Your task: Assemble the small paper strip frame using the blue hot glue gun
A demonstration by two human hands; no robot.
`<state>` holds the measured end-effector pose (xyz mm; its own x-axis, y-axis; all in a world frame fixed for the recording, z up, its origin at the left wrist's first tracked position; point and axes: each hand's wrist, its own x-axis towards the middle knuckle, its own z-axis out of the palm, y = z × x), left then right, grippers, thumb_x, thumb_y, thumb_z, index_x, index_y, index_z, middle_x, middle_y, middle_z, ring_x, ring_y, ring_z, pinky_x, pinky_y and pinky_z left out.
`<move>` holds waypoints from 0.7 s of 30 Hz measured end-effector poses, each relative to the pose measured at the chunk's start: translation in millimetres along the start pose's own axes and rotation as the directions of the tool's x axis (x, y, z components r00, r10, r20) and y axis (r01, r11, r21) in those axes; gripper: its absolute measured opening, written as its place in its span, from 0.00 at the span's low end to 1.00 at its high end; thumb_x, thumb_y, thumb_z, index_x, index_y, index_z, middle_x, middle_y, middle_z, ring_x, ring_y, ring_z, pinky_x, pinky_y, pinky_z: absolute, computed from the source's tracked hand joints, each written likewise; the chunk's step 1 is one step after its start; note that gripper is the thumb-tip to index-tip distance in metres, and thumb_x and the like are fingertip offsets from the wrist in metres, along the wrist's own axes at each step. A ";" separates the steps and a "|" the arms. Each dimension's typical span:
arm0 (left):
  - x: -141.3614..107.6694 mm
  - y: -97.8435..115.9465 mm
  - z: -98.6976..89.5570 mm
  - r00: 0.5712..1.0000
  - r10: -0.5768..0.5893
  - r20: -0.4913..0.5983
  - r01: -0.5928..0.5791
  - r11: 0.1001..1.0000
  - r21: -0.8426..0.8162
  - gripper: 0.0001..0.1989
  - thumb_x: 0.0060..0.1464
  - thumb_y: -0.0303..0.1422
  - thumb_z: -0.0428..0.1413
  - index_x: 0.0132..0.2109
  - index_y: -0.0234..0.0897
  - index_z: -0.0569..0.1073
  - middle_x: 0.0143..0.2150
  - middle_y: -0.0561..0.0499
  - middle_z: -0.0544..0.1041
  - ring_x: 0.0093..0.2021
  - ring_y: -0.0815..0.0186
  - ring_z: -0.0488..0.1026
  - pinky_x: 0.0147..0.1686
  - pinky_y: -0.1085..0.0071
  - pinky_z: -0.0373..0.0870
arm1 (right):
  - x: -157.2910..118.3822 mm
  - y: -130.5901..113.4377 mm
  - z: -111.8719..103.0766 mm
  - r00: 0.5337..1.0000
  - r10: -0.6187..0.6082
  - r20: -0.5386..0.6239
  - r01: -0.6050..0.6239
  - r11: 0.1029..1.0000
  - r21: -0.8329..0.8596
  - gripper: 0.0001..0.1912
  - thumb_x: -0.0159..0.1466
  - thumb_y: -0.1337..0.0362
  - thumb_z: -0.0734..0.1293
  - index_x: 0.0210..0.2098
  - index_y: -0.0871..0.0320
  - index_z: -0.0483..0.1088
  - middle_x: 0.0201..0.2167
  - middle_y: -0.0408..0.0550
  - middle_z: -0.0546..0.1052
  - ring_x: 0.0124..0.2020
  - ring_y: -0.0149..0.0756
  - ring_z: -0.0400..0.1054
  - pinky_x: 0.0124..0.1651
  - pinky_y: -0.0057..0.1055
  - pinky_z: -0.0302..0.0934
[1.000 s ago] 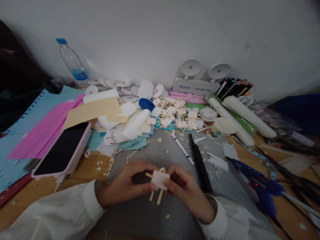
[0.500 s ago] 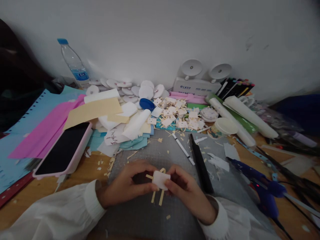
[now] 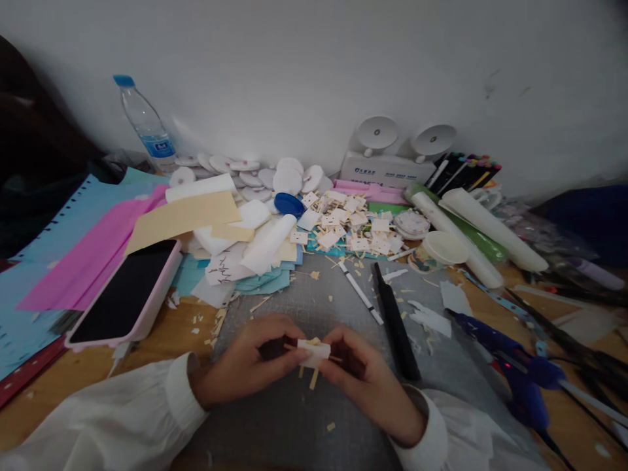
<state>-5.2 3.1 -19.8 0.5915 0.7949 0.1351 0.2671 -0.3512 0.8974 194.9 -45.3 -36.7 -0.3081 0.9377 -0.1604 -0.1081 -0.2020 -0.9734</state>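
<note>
Between my two hands is a small white square paper figure (image 3: pixel 315 354) with thin cream paper strips sticking out like arms and legs. My left hand (image 3: pixel 260 350) pinches its left side, thumb on the front face. My right hand (image 3: pixel 360 373) grips the right edge between thumb and fingers. The figure is tilted, so its face looks foreshortened, and two strips hang below it. Under it lies a grey cutting mat (image 3: pixel 275 418) with paper scraps. Farther back is a heap of similar paper figures (image 3: pixel 338 222), some with drawn faces.
Right of my hands lie a black-handled tool (image 3: pixel 395 327), a white pen (image 3: pixel 360 292) and a blue glue gun (image 3: pixel 515 366) with a red light. A phone (image 3: pixel 125 294) in a pink case is at left. A water bottle (image 3: pixel 147 124) and a paper cup (image 3: pixel 439 250) stand behind.
The paper figure has tipped, its face now looking narrower, and a strip shows at its right side. My left thumb has moved onto its face; both hands stay in nearly the same place.
</note>
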 end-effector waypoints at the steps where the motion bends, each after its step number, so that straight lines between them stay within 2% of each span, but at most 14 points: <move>1: -0.1 -0.4 0.0 1.000 -0.006 0.000 0.006 1.000 -0.004 0.08 0.59 0.34 0.56 0.37 0.33 0.76 0.30 0.51 0.73 0.30 0.69 0.69 0.29 0.75 0.61 | 0.3 -0.1 0.0 1.000 -0.006 0.001 0.006 1.000 -0.004 0.10 0.61 0.58 0.69 0.34 0.56 0.65 0.30 0.41 0.69 0.32 0.28 0.64 0.34 0.24 0.58; 14: -1.3 1.7 -2.0 1.000 -0.027 0.014 0.028 1.000 -0.011 0.08 0.58 0.34 0.55 0.37 0.33 0.75 0.30 0.50 0.74 0.31 0.68 0.70 0.30 0.74 0.63 | -0.4 -6.1 0.2 0.999 -0.015 -0.035 0.012 0.997 -0.077 0.09 0.61 0.57 0.68 0.35 0.56 0.67 0.31 0.42 0.71 0.33 0.30 0.66 0.35 0.25 0.60; 21: -0.1 4.9 -4.0 1.000 -0.018 0.023 0.018 1.000 -0.010 0.09 0.60 0.33 0.53 0.38 0.33 0.75 0.32 0.49 0.74 0.33 0.66 0.71 0.34 0.72 0.64 | -1.0 -5.9 0.0 0.999 -0.003 -0.044 0.001 0.999 -0.044 0.10 0.61 0.56 0.69 0.34 0.56 0.67 0.30 0.41 0.71 0.32 0.29 0.65 0.34 0.25 0.59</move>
<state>-7.0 3.3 -13.7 0.6040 0.7894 0.1093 0.2700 -0.3317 0.9039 195.8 -45.1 -30.7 -0.2659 0.9499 -0.1641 -0.0668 -0.1879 -0.9799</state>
